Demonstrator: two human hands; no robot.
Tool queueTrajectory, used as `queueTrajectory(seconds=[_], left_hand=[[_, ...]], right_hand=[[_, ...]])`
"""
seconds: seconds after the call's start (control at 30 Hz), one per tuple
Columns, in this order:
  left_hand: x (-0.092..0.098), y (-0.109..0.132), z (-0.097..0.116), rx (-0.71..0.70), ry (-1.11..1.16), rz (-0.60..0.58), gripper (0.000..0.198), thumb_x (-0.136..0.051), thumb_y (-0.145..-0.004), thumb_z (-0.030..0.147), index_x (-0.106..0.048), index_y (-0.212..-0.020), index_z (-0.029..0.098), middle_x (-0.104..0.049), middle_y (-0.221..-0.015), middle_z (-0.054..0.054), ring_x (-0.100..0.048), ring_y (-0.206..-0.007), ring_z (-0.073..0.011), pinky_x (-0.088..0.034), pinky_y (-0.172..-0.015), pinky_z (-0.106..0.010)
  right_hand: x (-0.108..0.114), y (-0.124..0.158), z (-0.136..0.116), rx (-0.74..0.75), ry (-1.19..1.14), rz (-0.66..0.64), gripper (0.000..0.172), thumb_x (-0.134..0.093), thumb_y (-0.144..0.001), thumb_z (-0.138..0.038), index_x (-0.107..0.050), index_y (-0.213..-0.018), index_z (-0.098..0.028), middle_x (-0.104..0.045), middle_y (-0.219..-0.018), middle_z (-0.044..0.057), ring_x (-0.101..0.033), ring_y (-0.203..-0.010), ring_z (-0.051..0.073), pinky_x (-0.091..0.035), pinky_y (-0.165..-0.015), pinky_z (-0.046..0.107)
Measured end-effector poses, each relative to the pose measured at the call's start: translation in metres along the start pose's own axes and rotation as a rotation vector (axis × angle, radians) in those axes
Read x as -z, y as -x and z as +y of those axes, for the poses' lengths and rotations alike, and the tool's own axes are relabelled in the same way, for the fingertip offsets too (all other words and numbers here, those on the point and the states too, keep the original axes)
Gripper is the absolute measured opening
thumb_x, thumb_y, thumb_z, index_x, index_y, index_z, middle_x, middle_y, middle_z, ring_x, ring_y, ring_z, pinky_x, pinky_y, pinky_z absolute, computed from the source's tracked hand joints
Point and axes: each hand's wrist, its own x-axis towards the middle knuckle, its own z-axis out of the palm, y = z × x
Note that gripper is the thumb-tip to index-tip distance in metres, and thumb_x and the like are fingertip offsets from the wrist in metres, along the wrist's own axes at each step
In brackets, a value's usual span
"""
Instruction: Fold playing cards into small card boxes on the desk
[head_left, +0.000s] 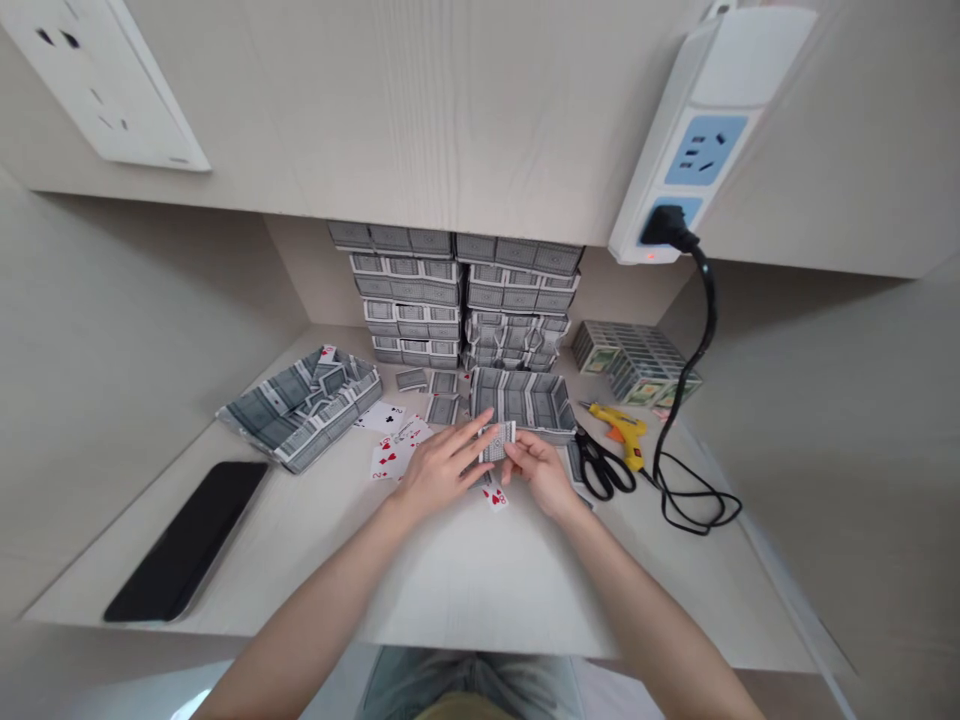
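Note:
A grey-backed playing card (496,444), with a white strip along its right edge, is between my two hands above the table. My left hand (442,462) holds its left side, the fingers reaching over its face and the thumb hidden. At the card's right edge, my right hand (541,474) pinches it between thumb and fingers. Just behind stands an open box made of playing cards (525,395). Under my hands lies a face-up card with red hearts (495,497). More face-up cards (386,458) lie left of my left hand.
Black scissors (602,468) and a yellow glue gun (622,425) lie at right, near a black cable (694,490). A card tray (322,440) with folded pieces and a black phone (187,540) are at left. Stacked card boxes (412,285) stand behind, under an overhanging panel (420,130).

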Motion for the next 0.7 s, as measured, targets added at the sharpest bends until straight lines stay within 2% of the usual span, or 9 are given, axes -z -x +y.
queueTrajectory(seconds=[0.23, 0.43, 0.7], left_hand=[[0.002, 0.0023, -0.0028, -0.072, -0.082, -0.004, 0.041, -0.042, -0.086, 0.028, -0.04, -0.126, 0.024, -0.047, -0.128, -0.005, -0.05, -0.11, -0.0175, -0.045, -0.091, -0.035], [-0.0012, 0.0055, -0.0054, -0.163, -0.115, 0.019, 0.045, -0.042, -0.086, 0.019, -0.035, -0.129, 0.029, -0.048, -0.127, -0.001, -0.046, -0.115, -0.0165, -0.046, -0.089, -0.034], [-0.0003, 0.0095, -0.0076, -0.215, -0.132, 0.008, 0.042, -0.038, -0.087, 0.016, -0.038, -0.127, 0.03, -0.05, -0.125, 0.0, -0.049, -0.113, -0.0155, -0.048, -0.084, -0.029]], right_hand=[[0.0025, -0.0017, -0.0003, 0.022, -0.001, 0.081, 0.033, -0.058, -0.07, -0.048, -0.055, -0.086, -0.019, -0.054, -0.049, -0.006, -0.05, -0.038, 0.01, -0.04, -0.044, 0.023], [0.0015, -0.0008, -0.0019, 0.053, 0.011, 0.102, 0.032, -0.058, -0.07, -0.049, -0.054, -0.081, -0.019, -0.055, -0.047, -0.005, -0.051, -0.039, 0.011, -0.041, -0.044, 0.023], [-0.0016, 0.005, -0.0096, 0.08, 0.02, 0.069, 0.028, -0.057, -0.073, -0.046, -0.052, -0.079, -0.02, -0.055, -0.045, -0.005, -0.052, -0.036, 0.013, -0.041, -0.042, 0.025]])
